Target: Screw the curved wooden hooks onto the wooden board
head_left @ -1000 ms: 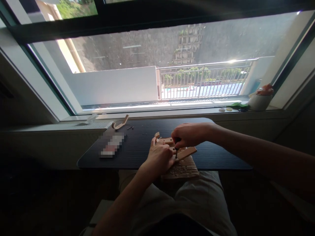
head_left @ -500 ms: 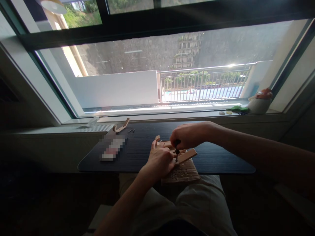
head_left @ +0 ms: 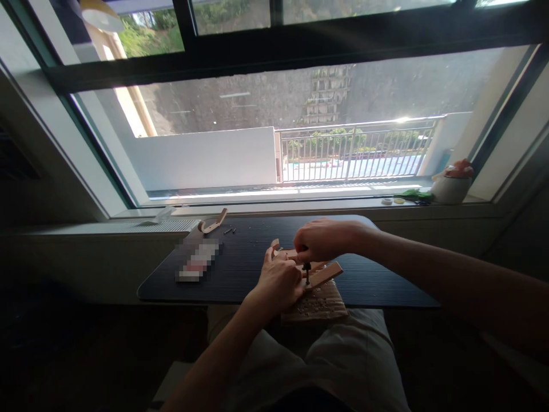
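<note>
A set of light wooden pieces [head_left: 322, 274] lies at the near edge of a dark table [head_left: 373, 280]. My left hand [head_left: 278, 283] is closed over them, pressing them down. My right hand [head_left: 323, 239] is closed round a small dark screwdriver [head_left: 307, 269] that stands upright with its tip on the wood. Under the pieces, a brown perforated wooden board [head_left: 319, 306] juts past the table edge over my lap.
A curved wooden hook piece [head_left: 213, 222] and a few small screws [head_left: 229, 230] lie at the table's back left. A blurred flat packet [head_left: 198, 260] lies left of my hands. On the window sill stand a white pot [head_left: 450, 186] and small green items [head_left: 414, 195].
The view has tilted slightly, so the table sits lower in the picture. My right hand has turned a little on the screwdriver; my left hand stays on the wooden pieces.
</note>
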Available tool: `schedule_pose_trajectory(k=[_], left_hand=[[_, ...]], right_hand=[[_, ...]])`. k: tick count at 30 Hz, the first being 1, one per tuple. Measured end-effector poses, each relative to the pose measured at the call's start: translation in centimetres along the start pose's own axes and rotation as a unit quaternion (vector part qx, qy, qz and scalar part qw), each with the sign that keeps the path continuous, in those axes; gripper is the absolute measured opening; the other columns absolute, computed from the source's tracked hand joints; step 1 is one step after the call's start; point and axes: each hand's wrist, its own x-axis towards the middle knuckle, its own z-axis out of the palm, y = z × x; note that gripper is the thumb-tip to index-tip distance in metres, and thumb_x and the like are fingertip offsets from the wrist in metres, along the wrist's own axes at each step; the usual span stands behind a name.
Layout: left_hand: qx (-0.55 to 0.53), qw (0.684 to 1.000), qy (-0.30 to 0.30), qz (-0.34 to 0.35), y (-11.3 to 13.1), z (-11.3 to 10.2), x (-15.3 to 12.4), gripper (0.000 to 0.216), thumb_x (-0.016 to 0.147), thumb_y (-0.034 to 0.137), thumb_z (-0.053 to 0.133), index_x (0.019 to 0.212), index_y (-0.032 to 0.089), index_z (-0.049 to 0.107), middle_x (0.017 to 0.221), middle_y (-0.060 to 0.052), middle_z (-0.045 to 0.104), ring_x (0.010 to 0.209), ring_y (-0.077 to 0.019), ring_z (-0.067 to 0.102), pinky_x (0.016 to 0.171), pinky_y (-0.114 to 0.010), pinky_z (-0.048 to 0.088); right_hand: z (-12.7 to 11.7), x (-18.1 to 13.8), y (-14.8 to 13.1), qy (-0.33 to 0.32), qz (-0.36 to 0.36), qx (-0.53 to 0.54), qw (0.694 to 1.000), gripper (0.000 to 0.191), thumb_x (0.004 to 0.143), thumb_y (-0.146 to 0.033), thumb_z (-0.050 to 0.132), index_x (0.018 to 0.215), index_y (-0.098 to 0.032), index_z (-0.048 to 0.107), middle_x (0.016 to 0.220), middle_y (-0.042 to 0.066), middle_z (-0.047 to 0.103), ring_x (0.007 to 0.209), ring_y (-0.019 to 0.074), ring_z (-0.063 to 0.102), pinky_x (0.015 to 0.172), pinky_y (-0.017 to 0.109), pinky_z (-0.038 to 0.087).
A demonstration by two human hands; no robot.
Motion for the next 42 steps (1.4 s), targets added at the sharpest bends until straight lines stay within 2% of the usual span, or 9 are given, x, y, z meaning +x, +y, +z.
schedule_pose_trajectory(k=[6, 11, 16, 21, 24, 27, 32, 37, 42], left_hand=[[0.009, 1.0, 0.017, 0.014, -0.3, 0.5, -0.2, 0.026, 0.08, 0.032, 0.048, 0.062, 0.022, 0.064, 0.073, -0.004, 0.063, 0.095, -0.0232, 0.05, 0.101, -0.051, 0.018], [0.016, 1.0, 0.014, 0.02, -1.0, 0.8, 1.0, 0.021, 0.076, 0.032, 0.053, 0.062, 0.021, 0.064, 0.072, -0.003, 0.062, 0.095, -0.0235, 0.05, 0.102, -0.053, 0.015], [-0.001, 1.0, -0.013, 0.022, -1.6, 0.6, 2.2, 0.021, 0.073, 0.036, 0.057, 0.06, 0.02, 0.061, 0.073, -0.003, 0.062, 0.095, -0.0237, 0.051, 0.102, -0.052, 0.016], [0.009, 1.0, -0.02, 0.012, -1.1, 0.4, 2.3, 0.02, 0.074, 0.031, 0.055, 0.058, 0.02, 0.061, 0.073, -0.003, 0.062, 0.095, -0.0244, 0.051, 0.102, -0.053, 0.014], [0.023, 0.999, -0.024, 0.006, -0.6, 0.3, 2.3, 0.019, 0.072, 0.029, 0.056, 0.056, 0.02, 0.06, 0.065, -0.003, 0.061, 0.092, -0.025, 0.052, 0.103, -0.054, 0.01], [0.038, 0.999, -0.02, 0.002, -0.4, 0.2, 2.4, 0.019, 0.071, 0.03, 0.056, 0.055, 0.02, 0.06, 0.061, -0.002, 0.06, 0.091, -0.0254, 0.053, 0.103, -0.054, 0.008], [0.024, 0.999, -0.03, 0.01, -0.9, 0.4, 2.3, 0.023, 0.072, 0.033, 0.055, 0.054, 0.02, 0.059, 0.064, -0.002, 0.062, 0.095, -0.0255, 0.052, 0.102, -0.054, 0.011], [0.01, 1.0, -0.02, 0.016, -1.2, 0.7, 2.1, 0.022, 0.077, 0.032, 0.051, 0.061, 0.021, 0.062, 0.075, -0.003, 0.064, 0.101, -0.025, 0.05, 0.103, -0.053, 0.008], [0.007, 1.0, -0.017, 0.011, -0.9, 0.5, 2.1, 0.023, 0.077, 0.029, 0.05, 0.059, 0.02, 0.061, 0.082, -0.004, 0.065, 0.1, -0.0241, 0.05, 0.104, -0.053, 0.007]], right_hand=[[-0.6, -0.6, -0.3, -0.076, -0.028, 0.006, 0.997, 0.023, 0.069, -0.018, 0.056, 0.087, -0.019, 0.071, 0.081, 0.006, 0.068, 0.072, 0.0179, 0.056, 0.059, 0.027, 0.035], [0.3, 0.2, 0.8, -0.062, -0.019, 0.012, 0.998, 0.023, 0.069, -0.015, 0.056, 0.084, -0.019, 0.072, 0.08, 0.006, 0.068, 0.071, 0.0178, 0.056, 0.061, 0.027, 0.035], [0.7, 1.5, 1.4, -0.062, -0.034, -0.022, 0.997, 0.024, 0.07, -0.02, 0.053, 0.084, -0.016, 0.071, 0.08, 0.007, 0.068, 0.071, 0.017, 0.055, 0.059, 0.027, 0.034], [1.4, 1.8, 1.9, -0.066, 0.021, -0.008, 0.998, 0.03, 0.07, -0.034, 0.055, 0.087, -0.014, 0.071, 0.079, 0.008, 0.066, 0.068, 0.0161, 0.054, 0.055, 0.026, 0.033], [1.5, 1.5, 1.9, -0.058, 0.046, -0.002, 0.997, 0.03, 0.069, -0.035, 0.055, 0.086, -0.014, 0.071, 0.08, 0.008, 0.066, 0.068, 0.0158, 0.054, 0.055, 0.025, 0.033], [0.9, 1.2, 1.5, -0.077, 0.055, -0.007, 0.995, 0.033, 0.068, -0.033, 0.057, 0.091, -0.015, 0.07, 0.084, 0.008, 0.067, 0.07, 0.0158, 0.054, 0.056, 0.025, 0.034], [-0.3, 1.3, 1.2, -0.094, 0.022, -0.021, 0.995, 0.033, 0.065, -0.029, 0.059, 0.093, -0.017, 0.07, 0.087, 0.006, 0.067, 0.071, 0.0161, 0.054, 0.055, 0.025, 0.033], [0.4, 1.8, 1.4, -0.087, -0.032, -0.015, 0.996, 0.029, 0.071, -0.023, 0.051, 0.088, -0.012, 0.071, 0.077, 0.007, 0.067, 0.06, 0.0125, 0.05, 0.053, 0.025, 0.031], [1.7, 2.3, 1.6, -0.041, 0.007, -0.009, 0.999, 0.031, 0.075, -0.026, 0.047, 0.086, -0.008, 0.07, 0.08, 0.012, 0.067, 0.061, 0.0135, 0.052, 0.054, 0.025, 0.031]])
